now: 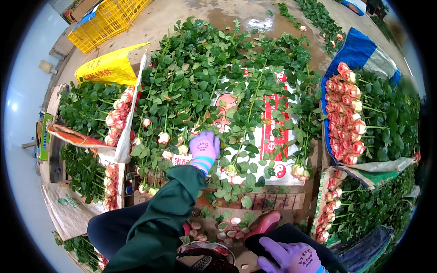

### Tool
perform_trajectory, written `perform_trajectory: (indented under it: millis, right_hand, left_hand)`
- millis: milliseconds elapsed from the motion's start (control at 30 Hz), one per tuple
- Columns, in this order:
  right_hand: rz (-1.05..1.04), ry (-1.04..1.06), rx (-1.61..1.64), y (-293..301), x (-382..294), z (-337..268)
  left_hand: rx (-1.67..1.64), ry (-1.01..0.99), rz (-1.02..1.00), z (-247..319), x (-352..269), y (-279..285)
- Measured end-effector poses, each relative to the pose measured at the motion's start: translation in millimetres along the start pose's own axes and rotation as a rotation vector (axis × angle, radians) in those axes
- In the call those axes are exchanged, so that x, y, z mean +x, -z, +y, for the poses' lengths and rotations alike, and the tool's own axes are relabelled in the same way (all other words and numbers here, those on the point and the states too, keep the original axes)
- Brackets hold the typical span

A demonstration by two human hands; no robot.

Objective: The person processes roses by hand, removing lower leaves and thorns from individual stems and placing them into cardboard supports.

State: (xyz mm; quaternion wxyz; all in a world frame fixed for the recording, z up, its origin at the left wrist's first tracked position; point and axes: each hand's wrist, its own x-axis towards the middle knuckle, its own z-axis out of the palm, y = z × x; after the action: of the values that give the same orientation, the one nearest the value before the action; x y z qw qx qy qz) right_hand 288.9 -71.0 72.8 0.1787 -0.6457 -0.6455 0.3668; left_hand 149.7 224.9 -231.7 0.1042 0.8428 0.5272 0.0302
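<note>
My left hand point(205, 150), in a purple glove with a blue-striped cuff, reaches into a bed of cut roses point(191, 75) lying on printed white sacks point(249, 170). Its fingertips are hidden among leaves and petals, so its grip does not show. Pale pink-edged blooms, including one rose head point(164, 138), lie left of it; another bloom point(231, 170) lies to its right on a long stem. My right hand point(290, 256), gloved alike, is over my right leg at the lower edge, fingers spread, with nothing seen in it.
Stacked rose bunches point(344, 116) stand at the right between sacking; more bunches point(117, 116) are at the left beside a yellow sack point(106, 66). A yellow plastic crate point(106, 25) is behind. Loose petals point(230, 233) lie near my pink boot point(264, 225). More roses lie on the wet floor beyond.
</note>
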Motion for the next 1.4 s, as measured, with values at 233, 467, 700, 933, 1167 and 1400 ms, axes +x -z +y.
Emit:
perform_trajectory:
  millis: [233,467,700,933,1167,1400]
  right_hand:
    - [0.061,-0.07,0.032,9,53,11]
    - [0.109,-0.028,-0.061,22,79,1]
    - [0.108,-0.032,-0.153,-17,59,-6]
    - [0.157,-0.138,0.097,-26,96,-43]
    - [0.028,-0.144,0.383,-76,108,-82]
    - [0.188,-0.052,1.102,-63,131,-84]
  left_hand:
    - [0.311,0.15,-0.061,-43,63,-11]
    - [-1.362,0.295,-0.111,-64,71,46]
    - [-1.737,0.125,-0.376,-21,-9,184]
    - [-1.49,-0.085,-0.425,25,-102,287]
    - [-1.449,0.035,-0.225,17,-141,296]
    - [-1.148,-0.032,0.153,-12,-154,297]
